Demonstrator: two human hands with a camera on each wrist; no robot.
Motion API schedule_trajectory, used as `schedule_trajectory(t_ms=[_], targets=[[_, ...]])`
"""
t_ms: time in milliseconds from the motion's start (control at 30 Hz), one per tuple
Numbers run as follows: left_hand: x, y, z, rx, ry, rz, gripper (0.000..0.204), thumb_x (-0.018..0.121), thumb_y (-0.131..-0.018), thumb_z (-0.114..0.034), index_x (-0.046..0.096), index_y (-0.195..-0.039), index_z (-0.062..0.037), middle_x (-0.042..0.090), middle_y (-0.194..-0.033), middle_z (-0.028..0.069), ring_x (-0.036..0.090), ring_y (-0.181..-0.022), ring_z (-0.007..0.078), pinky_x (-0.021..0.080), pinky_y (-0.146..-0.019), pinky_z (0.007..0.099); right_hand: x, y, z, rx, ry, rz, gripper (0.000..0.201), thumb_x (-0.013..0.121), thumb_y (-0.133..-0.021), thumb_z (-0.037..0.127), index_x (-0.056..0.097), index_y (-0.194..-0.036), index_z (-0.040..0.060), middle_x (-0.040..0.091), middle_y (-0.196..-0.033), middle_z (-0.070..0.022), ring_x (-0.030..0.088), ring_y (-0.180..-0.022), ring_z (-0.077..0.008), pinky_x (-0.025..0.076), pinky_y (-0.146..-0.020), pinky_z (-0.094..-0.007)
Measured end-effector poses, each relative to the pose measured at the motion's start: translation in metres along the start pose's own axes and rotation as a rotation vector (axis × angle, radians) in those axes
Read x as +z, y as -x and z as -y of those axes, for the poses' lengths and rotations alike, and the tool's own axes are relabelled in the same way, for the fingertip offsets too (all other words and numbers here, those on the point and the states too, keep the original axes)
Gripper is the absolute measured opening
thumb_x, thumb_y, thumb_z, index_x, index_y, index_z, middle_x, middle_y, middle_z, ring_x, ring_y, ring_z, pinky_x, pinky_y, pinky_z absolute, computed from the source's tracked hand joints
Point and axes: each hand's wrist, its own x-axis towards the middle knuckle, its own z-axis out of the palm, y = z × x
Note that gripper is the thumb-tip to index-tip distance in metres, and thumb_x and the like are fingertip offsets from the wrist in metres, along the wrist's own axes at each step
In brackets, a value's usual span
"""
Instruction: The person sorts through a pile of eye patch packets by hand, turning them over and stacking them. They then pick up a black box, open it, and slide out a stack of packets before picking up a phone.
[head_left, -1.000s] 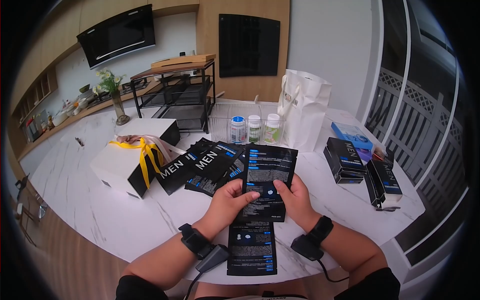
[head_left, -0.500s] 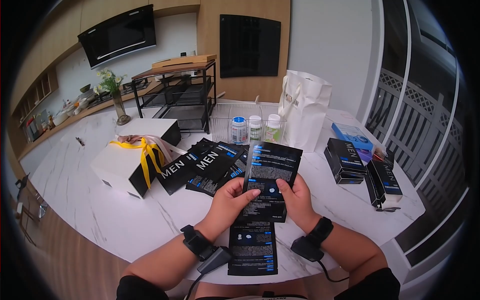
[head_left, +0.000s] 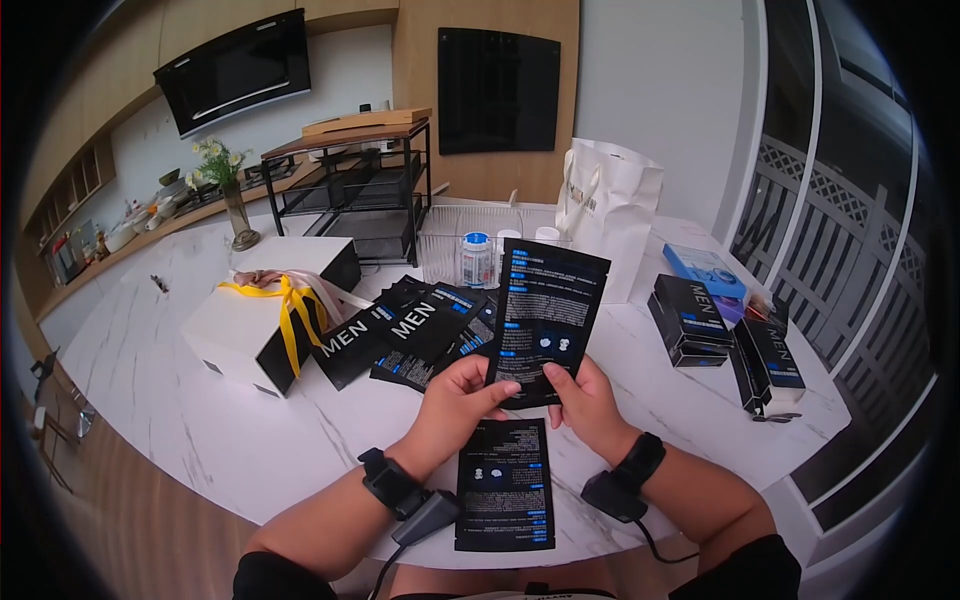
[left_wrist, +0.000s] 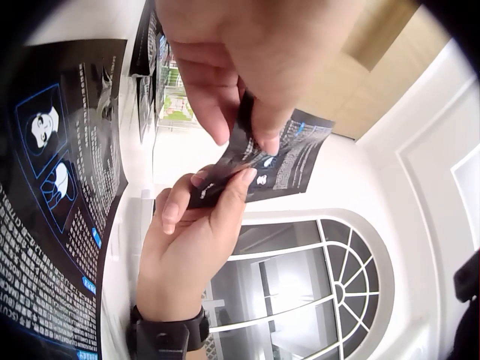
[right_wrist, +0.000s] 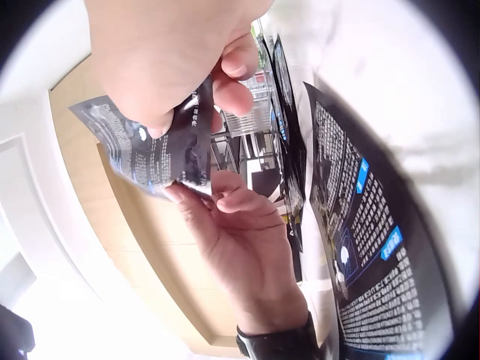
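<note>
Pinching a black printed sachet point(head_left: 553, 310) by its lower end, the person's left grip point(head_left: 458, 405) and right grip point(head_left: 590, 395) hold it up over the marble-patterned surface point(head_left: 200, 420), thumbs toward the person. Below, a second sachet point(head_left: 503, 490) lies at the near edge. Leftward, overlapping MEN sachets point(head_left: 425, 328) lie beside a ribboned white box point(head_left: 235, 320); black MEN cartons point(head_left: 690, 315) sit near the right edge, a white paper bag point(head_left: 610, 220) toward the far edge.
</note>
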Motion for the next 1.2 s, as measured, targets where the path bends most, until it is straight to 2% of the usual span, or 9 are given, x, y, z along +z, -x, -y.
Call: schedule_trajectory(t_ms=[33,167,333,433,667,867,1000,1067,1200], targets=[[0.000,0.000,0.001,0.037,-0.003,0.068,0.012,0.062,-0.082,-0.013,0.056,-0.088,-0.0048,0.061,-0.081,-0.0015,0.055,-0.069,0.0026,0.049,-0.056,0.0160,0.000,0.000,0.000,0.000,0.000,-0.001,0.024,0.047,-0.091,0.016,0.045,-0.109,0.0002,0.056,-0.080,-0.0042,0.048,-0.046,-0.0060,0.040,-0.040,-0.0183],[-0.002,-0.002,-0.004,-0.014,-0.014,-0.075,0.010,0.061,-0.082,-0.011,0.055,-0.088,-0.0057,0.060,-0.080,-0.0001,0.056,-0.070,0.0049,0.049,-0.057,0.0182,0.007,0.006,0.002,-0.066,-0.016,0.028,0.023,0.047,-0.091,0.018,0.046,-0.105,0.0000,0.056,-0.078,-0.0043,0.047,-0.045,-0.0058,0.038,-0.038,-0.0182],[-0.002,-0.001,-0.002,-0.020,0.000,-0.062,0.010,0.061,-0.082,-0.010,0.055,-0.088,-0.0057,0.060,-0.080,0.0000,0.056,-0.070,0.0051,0.049,-0.057,0.0183,0.008,0.006,0.005,-0.066,0.002,0.026,0.023,0.046,-0.091,0.019,0.045,-0.106,0.0002,0.056,-0.078,-0.0043,0.047,-0.045,-0.0058,0.038,-0.037,-0.0184],[0.001,0.001,-0.002,0.038,-0.011,0.103,0.011,0.062,-0.081,-0.009,0.056,-0.089,-0.0038,0.060,-0.079,-0.0002,0.055,-0.068,0.0030,0.049,-0.055,0.0166,0.004,0.002,-0.001,-0.025,-0.027,-0.005,0.022,0.046,-0.091,0.019,0.046,-0.105,0.0005,0.056,-0.079,-0.0043,0.047,-0.043,-0.0060,0.038,-0.037,-0.0184],[-0.005,-0.003,-0.001,-0.005,-0.012,-0.040,0.011,0.060,-0.083,-0.009,0.054,-0.090,-0.0047,0.060,-0.082,0.0012,0.055,-0.069,0.0048,0.049,-0.056,0.0178,0.008,0.008,0.005,-0.071,0.021,0.069,0.023,0.047,-0.091,0.019,0.045,-0.105,0.0004,0.056,-0.079,-0.0046,0.048,-0.044,-0.0061,0.038,-0.037,-0.0182],[0.001,0.000,-0.002,-0.008,0.015,0.080,0.012,0.061,-0.082,-0.009,0.055,-0.090,-0.0037,0.059,-0.079,-0.0013,0.055,-0.070,0.0027,0.049,-0.055,0.0163,0.002,0.003,0.004,0.002,0.005,-0.013,0.024,0.046,-0.091,0.021,0.045,-0.105,0.0003,0.056,-0.078,-0.0054,0.049,-0.044,-0.0076,0.039,-0.037,-0.0186],[-0.002,-0.001,-0.001,-0.012,0.049,-0.023,0.024,0.050,-0.089,-0.023,0.051,-0.102,-0.0034,0.057,-0.093,0.0036,0.056,-0.083,0.0099,0.050,-0.070,0.0250,0.000,-0.001,-0.001,-0.043,0.032,-0.027,0.023,0.042,-0.093,0.021,0.040,-0.103,0.0011,0.056,-0.079,-0.0079,0.051,-0.043,-0.0104,0.040,-0.037,-0.0199],[-0.005,-0.002,0.000,-0.008,0.065,-0.081,0.040,0.038,-0.093,-0.037,0.044,-0.113,-0.0033,0.053,-0.106,0.0087,0.054,-0.096,0.0165,0.047,-0.083,0.0333,0.000,-0.003,-0.003,-0.145,-0.011,-0.141,0.022,0.042,-0.093,0.019,0.041,-0.105,0.0000,0.056,-0.086,-0.0090,0.057,-0.055,-0.0133,0.044,-0.043,-0.0211],[-0.007,-0.002,0.003,-0.071,0.008,-0.084,0.043,0.036,-0.093,-0.041,0.047,-0.111,-0.0042,0.054,-0.106,0.0089,0.054,-0.096,0.0162,0.047,-0.082,0.0342,-0.001,-0.006,-0.013,-0.168,0.025,-0.111,0.021,0.045,-0.091,0.011,0.047,-0.108,-0.0002,0.054,-0.095,-0.0084,0.058,-0.080,-0.0139,0.046,-0.057,-0.0216]])
